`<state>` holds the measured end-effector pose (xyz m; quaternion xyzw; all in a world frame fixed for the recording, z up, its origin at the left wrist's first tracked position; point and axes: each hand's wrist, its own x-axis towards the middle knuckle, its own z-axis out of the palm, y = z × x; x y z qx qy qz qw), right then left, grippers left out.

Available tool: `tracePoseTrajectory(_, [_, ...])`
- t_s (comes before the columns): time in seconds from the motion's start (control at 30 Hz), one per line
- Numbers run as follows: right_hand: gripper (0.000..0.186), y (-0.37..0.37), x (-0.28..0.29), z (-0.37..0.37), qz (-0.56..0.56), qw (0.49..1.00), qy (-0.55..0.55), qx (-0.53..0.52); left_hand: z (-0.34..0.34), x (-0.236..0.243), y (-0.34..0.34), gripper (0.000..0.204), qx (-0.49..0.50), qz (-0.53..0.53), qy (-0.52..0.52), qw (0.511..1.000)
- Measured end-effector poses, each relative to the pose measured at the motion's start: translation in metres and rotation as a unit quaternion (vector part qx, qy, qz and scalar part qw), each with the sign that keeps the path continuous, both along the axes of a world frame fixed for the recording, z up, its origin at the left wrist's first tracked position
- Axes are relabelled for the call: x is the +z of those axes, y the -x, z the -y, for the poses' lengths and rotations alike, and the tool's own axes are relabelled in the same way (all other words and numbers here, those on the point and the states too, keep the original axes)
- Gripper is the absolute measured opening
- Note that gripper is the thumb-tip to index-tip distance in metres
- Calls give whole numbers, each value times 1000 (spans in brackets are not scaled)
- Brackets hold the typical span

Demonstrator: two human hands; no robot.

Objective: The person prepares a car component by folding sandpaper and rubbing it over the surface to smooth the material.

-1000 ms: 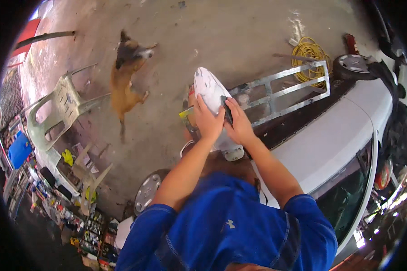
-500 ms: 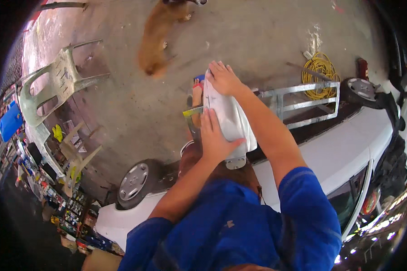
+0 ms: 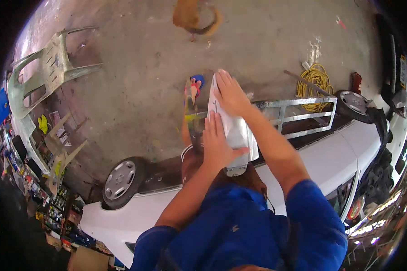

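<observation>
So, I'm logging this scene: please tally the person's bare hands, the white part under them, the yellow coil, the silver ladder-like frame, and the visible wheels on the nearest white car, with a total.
Left hand and right hand: 2
White part: 1
Yellow coil: 1
Silver frame: 1
Car wheels: 2
Total: 7

Left of the white part (image 3: 235, 131), beyond the foot (image 3: 195, 87), there is room to pass above the floor (image 3: 140, 90) up to the plastic chair (image 3: 54, 58), but at right the metal frame (image 3: 303, 117) and white car (image 3: 323, 153) block passage.
</observation>
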<state>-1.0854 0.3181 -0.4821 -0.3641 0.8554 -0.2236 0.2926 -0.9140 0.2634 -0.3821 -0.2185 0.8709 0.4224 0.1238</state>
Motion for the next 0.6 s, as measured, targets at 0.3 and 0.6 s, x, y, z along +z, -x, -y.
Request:
tracePoseTrajectory(0.3, [53,66,-13,9,272,949,-88,-132,5,13,16,155,-15,58,-12,998])
tracePoseTrajectory(0.6, [46,22,106,-49,383,807,197,-404,30,-3,34,111,47,-50,-29,997])
